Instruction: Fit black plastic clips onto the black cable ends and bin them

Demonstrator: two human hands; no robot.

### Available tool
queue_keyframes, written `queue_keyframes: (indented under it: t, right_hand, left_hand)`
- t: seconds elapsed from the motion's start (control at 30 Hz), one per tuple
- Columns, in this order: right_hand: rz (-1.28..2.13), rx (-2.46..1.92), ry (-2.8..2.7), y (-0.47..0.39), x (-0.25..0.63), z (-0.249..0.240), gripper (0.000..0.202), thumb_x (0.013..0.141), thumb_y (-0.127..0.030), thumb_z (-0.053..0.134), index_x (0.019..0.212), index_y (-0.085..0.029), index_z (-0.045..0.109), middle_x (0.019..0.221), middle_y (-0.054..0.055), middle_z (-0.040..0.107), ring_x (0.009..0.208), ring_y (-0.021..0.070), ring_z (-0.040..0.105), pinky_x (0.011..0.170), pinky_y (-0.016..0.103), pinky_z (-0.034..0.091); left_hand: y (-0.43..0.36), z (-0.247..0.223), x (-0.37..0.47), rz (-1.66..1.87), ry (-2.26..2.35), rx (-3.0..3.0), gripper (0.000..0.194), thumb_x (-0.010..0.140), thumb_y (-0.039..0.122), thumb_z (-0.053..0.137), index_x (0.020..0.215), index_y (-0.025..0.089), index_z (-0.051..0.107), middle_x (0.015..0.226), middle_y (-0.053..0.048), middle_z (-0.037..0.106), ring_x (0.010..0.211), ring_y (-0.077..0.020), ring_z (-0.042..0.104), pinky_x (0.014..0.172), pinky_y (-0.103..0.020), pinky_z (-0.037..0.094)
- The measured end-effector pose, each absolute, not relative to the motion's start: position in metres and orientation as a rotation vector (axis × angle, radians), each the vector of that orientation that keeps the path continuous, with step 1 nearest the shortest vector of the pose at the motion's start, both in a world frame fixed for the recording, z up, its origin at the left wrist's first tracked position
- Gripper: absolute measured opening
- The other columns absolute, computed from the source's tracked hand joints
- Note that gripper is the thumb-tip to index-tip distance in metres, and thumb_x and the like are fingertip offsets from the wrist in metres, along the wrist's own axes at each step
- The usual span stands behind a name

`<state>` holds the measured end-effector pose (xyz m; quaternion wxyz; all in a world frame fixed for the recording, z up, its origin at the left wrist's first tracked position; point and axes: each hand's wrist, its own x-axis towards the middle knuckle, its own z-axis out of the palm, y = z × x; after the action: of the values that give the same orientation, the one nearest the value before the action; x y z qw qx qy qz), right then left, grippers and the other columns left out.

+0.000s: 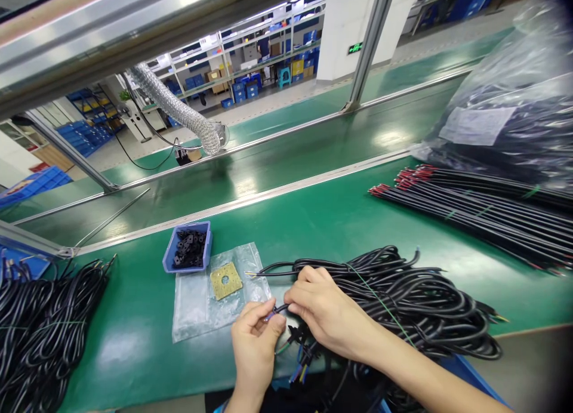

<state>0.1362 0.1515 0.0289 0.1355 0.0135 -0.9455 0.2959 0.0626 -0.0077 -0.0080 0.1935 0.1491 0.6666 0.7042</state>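
My right hand (324, 310) is closed around a black cable (282, 308) close to its end. At that end, my left hand (256, 336) pinches the cable between thumb and fingers. Something small and bluish-purple shows there, mostly hidden by the fingertips. Under and behind my right hand lies a big bundle of coiled black cables (394, 299), tied with thin green string. Just below my hands are several cable ends with black fittings and coloured wires (302, 359). A clear plastic bag (192, 311) with a yellowish square plate (226, 280) on it lies beyond my left hand.
A blue bin (168, 261) of small black parts stands behind the bag. More coiled cables (49, 329) lie at the left. Straight cables with red-tipped ends (470, 213) and a large plastic bag (505, 108) are at the right. A foil duct (179, 111) hangs over the bench.
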Motion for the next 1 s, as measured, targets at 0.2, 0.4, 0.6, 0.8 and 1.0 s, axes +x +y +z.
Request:
queue_keyframes:
  t: [0.2,0.4,0.6,0.8,1.0]
  right_hand:
    - [0.859,0.089,-2.801,0.152,0.134,0.030,0.024,0.092,-0.008,0.041,0.075,-0.017,0.055,0.070,0.003,0.056,0.079,0.0182,0.040,0.074,0.035,0.029]
    - [0.828,0.102,-2.823,0.150,0.134,0.028,0.025,0.090,-0.006,0.044,0.070,-0.016,0.054,0.067,0.002,0.056,0.078,0.0172,0.040,0.072,0.035,0.027]
    - [0.889,-0.005,-2.804,0.152,0.136,0.032,0.020,0.094,-0.012,0.046,0.088,-0.019,0.064,0.083,0.004,0.066,0.090,0.0213,0.043,0.078,0.038,0.030]
    - [0.854,-0.015,-2.843,0.153,0.130,0.030,0.023,0.092,-0.009,0.046,0.074,-0.017,0.058,0.076,0.004,0.063,0.086,0.0206,0.044,0.075,0.037,0.029]
    - [0.782,-0.036,-2.874,0.150,0.130,0.029,0.021,0.087,-0.003,0.048,0.074,-0.017,0.056,0.077,0.004,0.063,0.086,0.0196,0.042,0.074,0.036,0.028]
  left_hand:
    - [-0.004,-0.009,0.062,1.830,2.063,0.558,0.022,0.071,0.033,0.081,0.091,0.025,0.081,0.080,-0.006,0.065,0.074,-0.0183,0.060,0.063,-0.025,0.049]
    - [-0.001,-0.002,0.061,1.758,2.055,0.615,0.022,0.072,0.033,0.079,0.092,0.023,0.081,0.078,-0.006,0.066,0.071,-0.0178,0.059,0.064,-0.026,0.048]
    - [-0.001,-0.004,0.064,1.828,2.046,0.534,0.021,0.075,0.028,0.075,0.094,0.021,0.080,0.080,-0.006,0.066,0.072,-0.0184,0.060,0.065,-0.027,0.050]
    - [0.001,-0.005,0.064,1.811,2.066,0.525,0.023,0.074,0.030,0.076,0.095,0.021,0.080,0.081,-0.006,0.065,0.070,-0.0177,0.060,0.061,-0.026,0.049]
    - [0.003,-0.002,0.062,1.732,2.063,0.576,0.024,0.074,0.031,0.076,0.096,0.022,0.080,0.076,-0.004,0.063,0.066,-0.0157,0.057,0.060,-0.025,0.046]
